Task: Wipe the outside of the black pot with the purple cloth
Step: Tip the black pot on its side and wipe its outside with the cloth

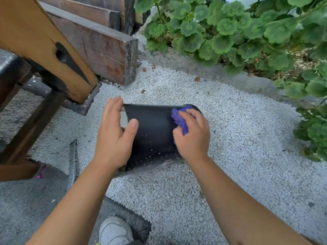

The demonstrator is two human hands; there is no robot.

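The black pot [153,133] is held on its side above white gravel, its open rim toward the left. My left hand [115,137] grips that rim end, thumb on the outer wall and fingers curled over the edge. A crumpled purple cloth [179,119] is pressed against the pot's right end under my right hand [192,137]. Small pale specks dot the pot's lower wall. Most of the cloth is hidden under my fingers.
White gravel [230,138] covers the ground. A wooden bench leg [58,55] and dark wooden planks [106,50] stand at the upper left. Green leafy plants [247,32] fill the upper right. A metal rod [72,161] lies at the lower left. My white shoe [115,230] shows below.
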